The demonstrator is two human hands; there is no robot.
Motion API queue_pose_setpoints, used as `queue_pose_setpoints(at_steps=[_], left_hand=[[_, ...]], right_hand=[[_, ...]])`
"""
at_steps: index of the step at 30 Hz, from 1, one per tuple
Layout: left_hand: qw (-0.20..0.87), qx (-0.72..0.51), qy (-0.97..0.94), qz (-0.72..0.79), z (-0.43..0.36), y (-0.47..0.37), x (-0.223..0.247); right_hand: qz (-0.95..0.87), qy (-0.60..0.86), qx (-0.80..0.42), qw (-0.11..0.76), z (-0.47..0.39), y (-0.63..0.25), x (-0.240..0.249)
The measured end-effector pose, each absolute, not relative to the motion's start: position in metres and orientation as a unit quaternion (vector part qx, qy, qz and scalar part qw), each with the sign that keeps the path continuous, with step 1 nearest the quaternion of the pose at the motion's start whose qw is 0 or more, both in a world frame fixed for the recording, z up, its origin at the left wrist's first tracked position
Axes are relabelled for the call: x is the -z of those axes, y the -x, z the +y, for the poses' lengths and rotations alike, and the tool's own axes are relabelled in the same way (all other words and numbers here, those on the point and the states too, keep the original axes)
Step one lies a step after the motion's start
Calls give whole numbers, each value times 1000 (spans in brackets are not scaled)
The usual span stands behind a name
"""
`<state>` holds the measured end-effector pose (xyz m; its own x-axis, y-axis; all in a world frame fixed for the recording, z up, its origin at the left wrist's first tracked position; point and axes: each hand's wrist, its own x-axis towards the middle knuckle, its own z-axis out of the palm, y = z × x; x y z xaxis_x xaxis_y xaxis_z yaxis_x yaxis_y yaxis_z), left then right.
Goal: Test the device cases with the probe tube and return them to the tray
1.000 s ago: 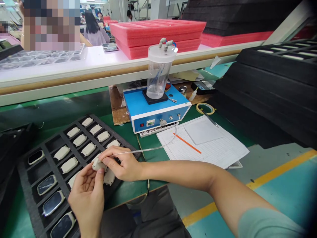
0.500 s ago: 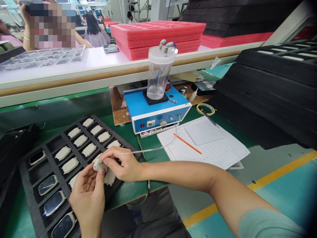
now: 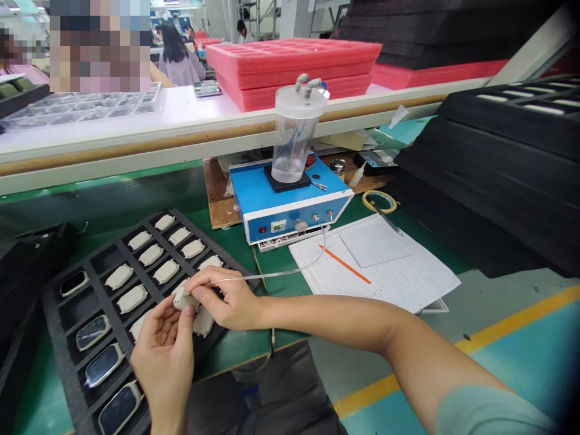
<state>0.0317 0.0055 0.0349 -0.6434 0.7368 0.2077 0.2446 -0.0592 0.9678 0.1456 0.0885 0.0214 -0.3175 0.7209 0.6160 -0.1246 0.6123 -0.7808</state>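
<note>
Over the black foam tray (image 3: pixel 75 377), my left hand (image 3: pixel 165 350) grips a small beige casing (image 3: pixel 183 297) between thumb and fingers. My right hand (image 3: pixel 229 300) is closed at the casing's upper side, pinching the end of a clear thin tube (image 3: pixel 281 273); the tip is hidden by the fingers. That tube runs to the front of a blue box (image 3: pixel 290 208), which carries a clear cylinder (image 3: pixel 294 133) with a lid. Beige casings (image 3: pixel 132 299) fill many tray compartments, and pieces with dark screens (image 3: pixel 105 365) lie in the left column.
Right of the box are paper sheets (image 3: pixel 385 266) with an orange stick (image 3: pixel 347 264), a pen and a tape roll (image 3: pixel 379 202). Black foam stacks (image 3: pixel 507 181) stand at the right. Red foam trays (image 3: pixel 294 66) rest on the shelf behind. People sit beyond.
The whole view has shifted slightly, so the scene appears a little further right. Both hands stay at the casing, with hardly any change in their grip.
</note>
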Motion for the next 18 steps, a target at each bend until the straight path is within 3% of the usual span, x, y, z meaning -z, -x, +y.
queue_pose_setpoints(at_steps=[5,10,14,18], left_hand=[[186,-526,-451,697,-11,-21,-57],[34,-243,-585,773,46,63,-100],[50,-185,-577,794,114,135,-101],[53,-154,-594,788,134,162,-77]], right_hand=[[-657,214,-419,589,71,-151,-19],[-635,250,-468,561,68,-150,-6],[-629,262,-487,547,66,-151,-3],[-620,270,-489,552,65,-152,-6]])
